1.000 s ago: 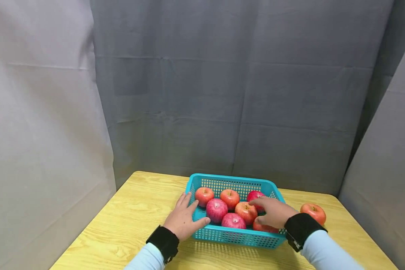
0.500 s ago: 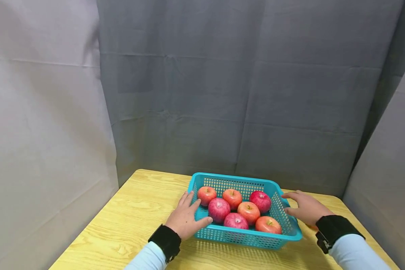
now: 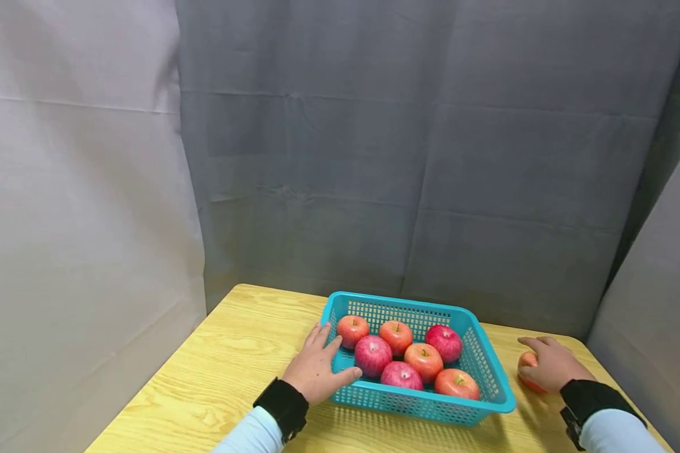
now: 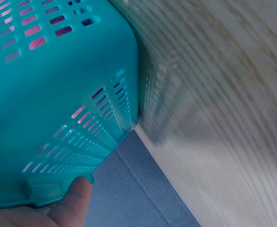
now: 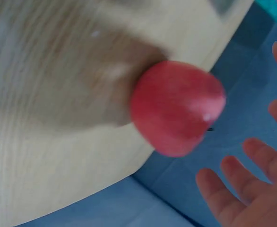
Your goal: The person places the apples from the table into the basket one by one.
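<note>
A turquoise plastic basket [image 3: 413, 406] holds several red and pinkish apples, among them a deep red apple [image 3: 443, 343] at the right and an orange-red apple [image 3: 456, 384] in the front right corner. My left hand [image 3: 317, 370] rests at the basket's left rim with fingers spread; the left wrist view shows a fingertip [image 4: 79, 187] right at the rim. Beyond the basket's right end, my right hand [image 3: 555, 365] is over a lone apple [image 3: 528, 371] on the table. In the right wrist view its fingers [image 5: 259, 177] are extended, apart from that apple [image 5: 176, 109].
The light wood table [image 3: 221, 365] has its back edge close to a grey cloth backdrop [image 3: 328, 189]. Pale cloth [image 3: 79, 220] hangs at the left side, and more cloth [image 3: 657, 270] hangs at the right.
My right hand has left the basket's right side, where it was over the apples, and moved right to the lone apple on the table. The left hand stays at the basket's left rim.
</note>
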### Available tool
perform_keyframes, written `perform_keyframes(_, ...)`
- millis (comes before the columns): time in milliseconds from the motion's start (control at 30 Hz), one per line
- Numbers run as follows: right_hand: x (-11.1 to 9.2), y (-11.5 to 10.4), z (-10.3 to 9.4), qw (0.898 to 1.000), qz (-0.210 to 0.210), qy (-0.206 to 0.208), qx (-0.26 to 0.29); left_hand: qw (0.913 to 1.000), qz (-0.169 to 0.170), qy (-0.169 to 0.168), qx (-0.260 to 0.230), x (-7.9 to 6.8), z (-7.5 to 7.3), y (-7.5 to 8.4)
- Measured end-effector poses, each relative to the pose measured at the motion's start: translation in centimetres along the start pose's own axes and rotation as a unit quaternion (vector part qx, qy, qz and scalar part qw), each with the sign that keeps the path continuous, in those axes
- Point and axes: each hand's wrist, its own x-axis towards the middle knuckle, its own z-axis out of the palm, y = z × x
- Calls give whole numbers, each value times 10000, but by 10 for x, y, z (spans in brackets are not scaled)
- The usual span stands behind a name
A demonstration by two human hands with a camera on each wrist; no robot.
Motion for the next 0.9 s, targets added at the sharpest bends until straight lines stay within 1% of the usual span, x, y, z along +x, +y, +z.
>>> perform_keyframes(167, 3, 13, 11, 9990, 302, -315, 26, 10000, 10, 50, 51, 0, 2, -1)
perform_keyframes(233, 5, 17, 15, 9985, 399, -376, 35, 10000, 19, 50, 66, 1, 2, -1)
perform_keyframes(433, 10, 27, 27, 9974, 598, -391, 85, 10000, 12, 0, 74, 1, 2, -1)
perform_keyframes(567, 11, 29, 31, 9967, 717, -356, 105, 10000, 4, -28, 64, 2, 2, 1)
perform_keyframes(733, 13, 30, 34, 9964, 756, -361, 89, 9999, -69, -76, 62, 2, 2, 1)
perform_keyframes(900, 15, 30, 36, 9961, 772, -427, 44, 9999, -108, -37, 67, 3, 3, -1)
